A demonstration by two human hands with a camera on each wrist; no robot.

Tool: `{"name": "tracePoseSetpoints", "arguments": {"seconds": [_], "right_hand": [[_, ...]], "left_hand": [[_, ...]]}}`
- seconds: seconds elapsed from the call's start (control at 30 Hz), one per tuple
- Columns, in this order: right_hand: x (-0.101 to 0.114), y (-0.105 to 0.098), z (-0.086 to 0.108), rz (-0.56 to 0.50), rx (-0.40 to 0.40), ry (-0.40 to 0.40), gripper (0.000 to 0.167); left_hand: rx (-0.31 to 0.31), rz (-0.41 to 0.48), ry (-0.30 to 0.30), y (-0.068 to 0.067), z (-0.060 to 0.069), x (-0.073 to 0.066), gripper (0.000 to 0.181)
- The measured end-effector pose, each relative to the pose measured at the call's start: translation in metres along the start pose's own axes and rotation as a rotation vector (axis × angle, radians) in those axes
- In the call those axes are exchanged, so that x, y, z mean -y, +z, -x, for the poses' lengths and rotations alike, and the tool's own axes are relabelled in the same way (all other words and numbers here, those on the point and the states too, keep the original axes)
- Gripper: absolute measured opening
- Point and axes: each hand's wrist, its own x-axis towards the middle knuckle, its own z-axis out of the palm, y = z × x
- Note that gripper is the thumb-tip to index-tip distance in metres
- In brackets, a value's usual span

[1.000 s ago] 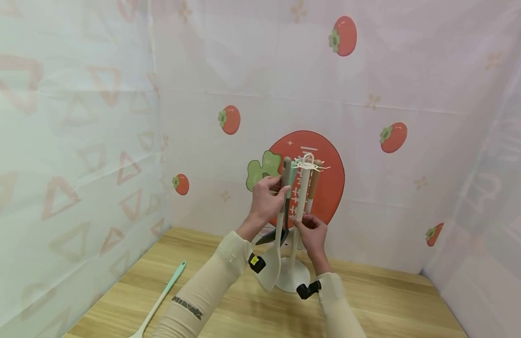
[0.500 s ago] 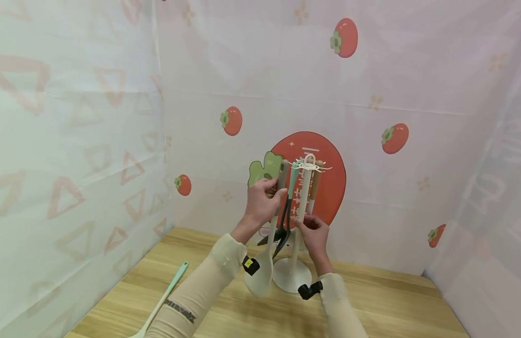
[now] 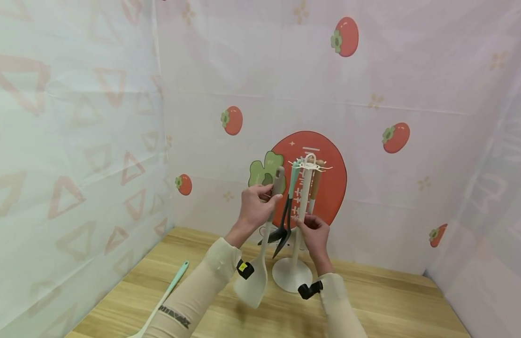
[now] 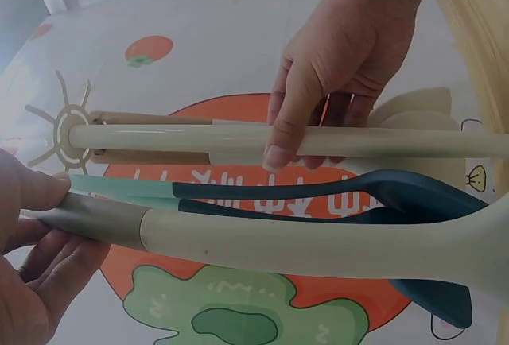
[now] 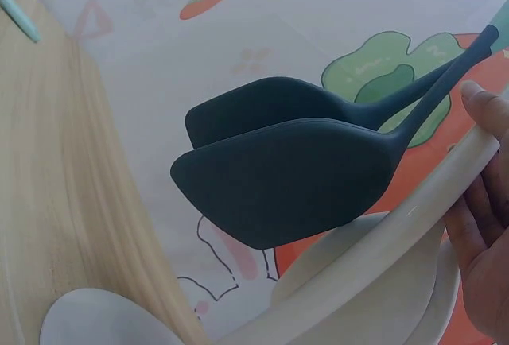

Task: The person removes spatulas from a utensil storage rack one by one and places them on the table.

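Observation:
My left hand (image 3: 254, 207) grips the grey handle of a cream spatula (image 3: 253, 284), whose blade hangs down above the table, apart from the rack. With my right hand (image 3: 314, 234) I hold the pole of a white utensil rack (image 3: 303, 197) partway up, thumb in front and fingers behind, as the left wrist view shows. Two dark spatulas (image 5: 286, 178) with mint handles hang from the rack's left side. Behind the pole hang cream utensils with brown handles (image 3: 314, 185); their blades are partly hidden in the right wrist view.
A utensil with a mint handle (image 3: 172, 280) lies on the wooden table (image 3: 226, 319) at the left, its head cut off by the frame. The round rack base (image 3: 292, 275) stands near the patterned back wall (image 3: 193, 141). Several rack hooks (image 3: 310, 165) spread out at the top.
My left hand has moved left and slightly down with the cream spatula, away from the rack. The dark spatulas are now in fuller view. My right hand stays on the pole.

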Motion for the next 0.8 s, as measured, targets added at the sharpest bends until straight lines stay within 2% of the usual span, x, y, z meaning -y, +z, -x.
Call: {"name": "tracePoseSetpoints", "arguments": {"seconds": [0.27,0.4,0.5,0.7,0.8], "right_hand": [[0.001,0.0,0.0,0.009,-0.001,0.027,0.023],[-0.02,-0.001,-0.009,-0.004,-0.017,0.036,0.026],[-0.036,-0.001,-0.016,-0.025,-0.029,0.02,0.027],[-0.038,0.001,-0.017,-0.048,-0.042,-0.045,0.026],[-0.037,0.001,-0.016,-0.048,-0.046,-0.043,0.026]], "left_hand": [[0.0,-0.02,-0.027,-0.006,0.004,0.008,0.028],[0.004,-0.062,-0.03,-0.011,0.006,0.013,0.023],[0.005,-0.091,-0.04,-0.016,0.006,0.017,0.024],[-0.01,-0.141,-0.049,-0.028,0.006,0.026,0.025],[-0.012,-0.144,-0.049,-0.033,0.007,0.028,0.024]]}}
